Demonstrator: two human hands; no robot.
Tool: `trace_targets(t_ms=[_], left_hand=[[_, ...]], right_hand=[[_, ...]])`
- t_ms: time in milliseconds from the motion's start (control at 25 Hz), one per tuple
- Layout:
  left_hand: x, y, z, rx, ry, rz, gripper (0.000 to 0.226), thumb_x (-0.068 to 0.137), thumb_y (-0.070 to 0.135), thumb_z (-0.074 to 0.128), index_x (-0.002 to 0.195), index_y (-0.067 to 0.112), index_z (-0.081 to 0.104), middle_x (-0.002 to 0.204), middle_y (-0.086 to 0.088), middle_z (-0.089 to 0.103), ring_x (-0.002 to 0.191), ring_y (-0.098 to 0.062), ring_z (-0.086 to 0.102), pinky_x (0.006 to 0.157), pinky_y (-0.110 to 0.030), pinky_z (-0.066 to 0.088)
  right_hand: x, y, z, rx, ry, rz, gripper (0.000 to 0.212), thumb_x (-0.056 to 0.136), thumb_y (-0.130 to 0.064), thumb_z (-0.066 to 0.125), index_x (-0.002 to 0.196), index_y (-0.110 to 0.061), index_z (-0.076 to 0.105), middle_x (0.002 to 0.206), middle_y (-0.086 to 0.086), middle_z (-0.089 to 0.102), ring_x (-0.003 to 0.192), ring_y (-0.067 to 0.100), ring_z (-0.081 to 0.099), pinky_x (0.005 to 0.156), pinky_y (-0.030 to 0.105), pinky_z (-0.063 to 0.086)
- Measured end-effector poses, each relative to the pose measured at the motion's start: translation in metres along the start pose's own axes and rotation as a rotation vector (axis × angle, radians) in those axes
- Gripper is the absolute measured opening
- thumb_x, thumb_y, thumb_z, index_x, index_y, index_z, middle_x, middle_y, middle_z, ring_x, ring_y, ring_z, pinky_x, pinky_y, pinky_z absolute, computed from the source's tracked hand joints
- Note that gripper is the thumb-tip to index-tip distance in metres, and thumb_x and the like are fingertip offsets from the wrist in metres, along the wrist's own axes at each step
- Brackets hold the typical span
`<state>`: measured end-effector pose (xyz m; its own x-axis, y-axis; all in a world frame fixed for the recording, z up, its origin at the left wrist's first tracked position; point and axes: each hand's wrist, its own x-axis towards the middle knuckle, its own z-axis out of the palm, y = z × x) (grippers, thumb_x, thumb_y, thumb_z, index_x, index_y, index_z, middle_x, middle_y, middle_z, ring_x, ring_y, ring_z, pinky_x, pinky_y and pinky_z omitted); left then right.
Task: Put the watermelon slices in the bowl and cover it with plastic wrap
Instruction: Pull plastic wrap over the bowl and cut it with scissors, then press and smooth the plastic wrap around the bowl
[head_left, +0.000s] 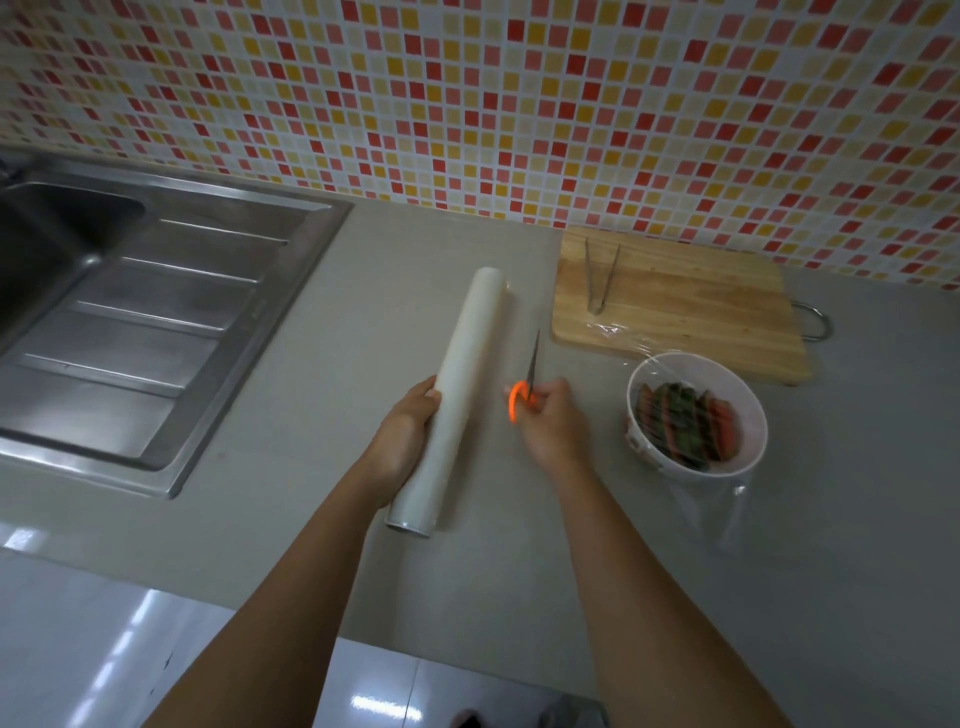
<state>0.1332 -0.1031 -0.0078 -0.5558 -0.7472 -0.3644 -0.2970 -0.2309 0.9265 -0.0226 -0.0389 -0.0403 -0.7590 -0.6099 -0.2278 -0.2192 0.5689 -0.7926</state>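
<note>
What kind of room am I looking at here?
Most likely a home kitchen: a stainless steel sink with a ribbed drainboard is set into the grey counter, mosaic tiles line the wall, and a wooden cutting board lies nearby.

KITCHEN COUNTER: No lettering, brand, number or sign can be read anywhere in this view. A faint reddish print on the near left outer wall of the white bowl (743, 395), standing at the right of the surface (467, 571), is too blurred to make out. The roll of plastic wrap (465, 374) at centre shows only plain white.
</note>
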Motion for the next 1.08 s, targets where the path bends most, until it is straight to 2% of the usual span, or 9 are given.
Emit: trace_targets(t_ms=[120, 280, 360, 440, 520, 640, 720, 920, 1080], left_hand=[[-0.001, 0.0, -0.006, 0.128, 0.051, -0.022, 0.051, 0.089, 0.05, 0.043, 0.134, 0.028, 0.051, 0.13, -0.005, 0.06, 0.115, -0.025, 0.058, 0.102, -0.049, 0.044], [0.003, -0.006, -0.01, 0.244, 0.107, -0.01, 0.029, 0.096, 0.038, 0.046, 0.117, 0.022, 0.058, 0.12, -0.015, 0.061, 0.107, -0.028, 0.06, 0.093, -0.04, 0.047], [0.005, -0.011, -0.011, 0.331, 0.141, -0.051, 0.041, 0.096, 0.039, 0.046, 0.13, 0.016, 0.052, 0.132, -0.018, 0.052, 0.119, -0.031, 0.052, 0.096, -0.037, 0.04], [0.005, -0.013, -0.011, 0.36, 0.156, -0.072, 0.058, 0.096, 0.042, 0.046, 0.146, 0.015, 0.034, 0.14, -0.015, 0.045, 0.127, -0.029, 0.045, 0.102, -0.034, 0.034], [0.004, -0.015, -0.011, 0.366, 0.17, -0.07, 0.057, 0.095, 0.042, 0.047, 0.144, 0.016, 0.033, 0.135, -0.014, 0.052, 0.119, -0.028, 0.051, 0.095, -0.031, 0.038], [0.003, -0.018, -0.015, 0.362, 0.186, -0.074, 0.041, 0.095, 0.041, 0.048, 0.125, 0.014, 0.045, 0.115, -0.011, 0.062, 0.095, -0.023, 0.056, 0.076, -0.028, 0.039], [0.002, -0.019, -0.017, 0.44, 0.158, -0.047, 0.038, 0.095, 0.041, 0.048, 0.121, 0.013, 0.046, 0.104, -0.008, 0.063, 0.092, -0.024, 0.057, 0.072, -0.028, 0.038], [0.0, -0.02, -0.021, 0.538, 0.181, 0.012, 0.041, 0.095, 0.037, 0.05, 0.128, 0.012, 0.049, 0.117, -0.009, 0.042, 0.096, -0.02, 0.05, 0.089, -0.019, 0.032], [0.001, -0.023, -0.029, 0.618, 0.192, 0.006, 0.041, 0.098, 0.036, 0.045, 0.128, 0.01, 0.052, 0.116, -0.012, 0.05, 0.114, -0.026, 0.05, 0.093, -0.024, 0.033]], right_hand=[[-0.032, 0.003, 0.016, -0.289, 0.022, -0.097, 0.027, 0.083, -0.028, 0.06, 0.093, -0.004, 0.055, 0.096, 0.02, 0.066, 0.093, 0.036, 0.06, 0.073, 0.038, 0.042], [-0.04, -0.005, 0.019, -0.403, 0.03, -0.079, 0.031, 0.081, -0.025, 0.056, 0.099, 0.001, 0.056, 0.107, 0.021, 0.06, 0.102, 0.036, 0.054, 0.084, 0.04, 0.041], [-0.042, -0.008, 0.02, -0.403, 0.046, -0.073, 0.031, 0.082, -0.025, 0.053, 0.098, 0.002, 0.057, 0.106, 0.022, 0.062, 0.101, 0.037, 0.056, 0.083, 0.039, 0.042], [-0.043, -0.009, 0.02, -0.418, 0.053, -0.071, 0.031, 0.083, -0.025, 0.051, 0.097, 0.001, 0.057, 0.104, 0.021, 0.064, 0.099, 0.036, 0.058, 0.08, 0.039, 0.044], [-0.044, -0.008, 0.02, -0.444, 0.044, -0.076, 0.03, 0.084, -0.026, 0.052, 0.098, -0.001, 0.057, 0.104, 0.02, 0.065, 0.099, 0.036, 0.06, 0.08, 0.039, 0.046], [-0.047, -0.005, 0.019, -0.436, 0.023, -0.1, 0.028, 0.086, -0.027, 0.053, 0.101, -0.003, 0.056, 0.106, 0.018, 0.063, 0.1, 0.034, 0.059, 0.079, 0.039, 0.045], [-0.05, -0.003, 0.019, -0.396, 0.017, -0.123, 0.027, 0.087, -0.026, 0.053, 0.102, -0.004, 0.055, 0.108, 0.017, 0.061, 0.101, 0.034, 0.057, 0.078, 0.038, 0.043], [-0.054, 0.002, 0.019, -0.309, 0.049, -0.188, 0.025, 0.087, -0.023, 0.053, 0.103, -0.004, 0.058, 0.106, 0.018, 0.061, 0.099, 0.034, 0.056, 0.079, 0.038, 0.04], [-0.056, 0.001, 0.014, -0.219, 0.051, -0.246, 0.021, 0.085, -0.017, 0.054, 0.102, -0.006, 0.061, 0.101, 0.017, 0.062, 0.097, 0.033, 0.056, 0.078, 0.036, 0.037]])
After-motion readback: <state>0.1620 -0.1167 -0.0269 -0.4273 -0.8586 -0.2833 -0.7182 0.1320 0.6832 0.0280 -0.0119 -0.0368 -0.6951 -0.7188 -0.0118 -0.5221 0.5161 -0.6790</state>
